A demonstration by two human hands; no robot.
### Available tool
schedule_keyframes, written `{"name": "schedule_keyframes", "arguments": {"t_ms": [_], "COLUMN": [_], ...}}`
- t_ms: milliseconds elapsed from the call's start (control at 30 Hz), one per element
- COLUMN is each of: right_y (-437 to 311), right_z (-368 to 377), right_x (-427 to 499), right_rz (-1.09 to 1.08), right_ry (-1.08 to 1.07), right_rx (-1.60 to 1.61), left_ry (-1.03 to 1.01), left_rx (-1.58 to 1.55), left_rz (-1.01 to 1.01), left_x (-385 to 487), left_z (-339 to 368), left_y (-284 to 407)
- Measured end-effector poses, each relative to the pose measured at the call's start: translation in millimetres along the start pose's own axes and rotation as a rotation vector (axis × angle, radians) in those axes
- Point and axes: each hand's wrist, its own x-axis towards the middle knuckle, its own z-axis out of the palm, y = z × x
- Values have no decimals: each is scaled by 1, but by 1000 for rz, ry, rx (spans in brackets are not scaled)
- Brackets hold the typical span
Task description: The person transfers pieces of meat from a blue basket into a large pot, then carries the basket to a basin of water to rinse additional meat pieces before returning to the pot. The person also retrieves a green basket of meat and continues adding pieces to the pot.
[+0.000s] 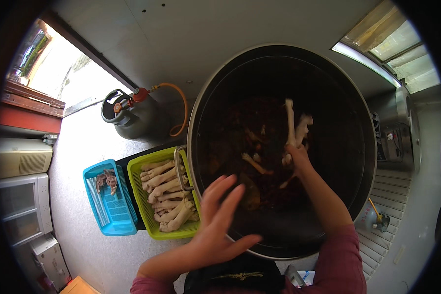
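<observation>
A large round metal pot [367,147] holds dark liquid with reddish bits and several pieces of meat in it. My right hand [298,156] is inside the pot's rim, closed around pale animal legs [290,121] whose ends point away from me. My left hand [220,220] hangs over the near left rim with its fingers spread and nothing in it. Left of the pot, a green plastic basket [135,198] is filled with several pale animal legs [165,180]. Beside it, a blue plastic basket [112,220] has a few dark meat pieces [107,180] at its far end.
A gas cylinder [139,121] with an orange hose [183,101] stands beyond the baskets, near a bright doorway. The pot's side handle [180,167] overhangs the green basket. At the right are a steel appliance [398,136] and a slatted surface [393,191]. White cabinets [22,205] line the left.
</observation>
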Motion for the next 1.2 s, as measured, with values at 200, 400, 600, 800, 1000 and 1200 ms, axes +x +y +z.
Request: {"name": "schedule_keyframes", "arguments": {"t_ms": [200,400,600,800,1000,1200], "right_y": [104,118,122,138,79,5], "right_z": [-75,-82,-124,-149,-103,-38], "right_x": [130,153,159,175,94,-17], "right_rz": [-68,-191,-317,-667,-544,-611], "right_ry": [314,501,487,318,108,-9], "right_rx": [-688,-826,-1311,-2113,-1515,-1119], "left_ry": [364,475,524,583,419,-101], "left_rx": [119,205,165,232,659,661], "left_rz": [-202,-476,-644,-764,-652,-614], "left_x": [-74,-127,-171,-216,-237,-239], "left_z": [-25,-22,-10,9,0,13], "left_y": [-18,-48,-52,-114,-198,-227]}}
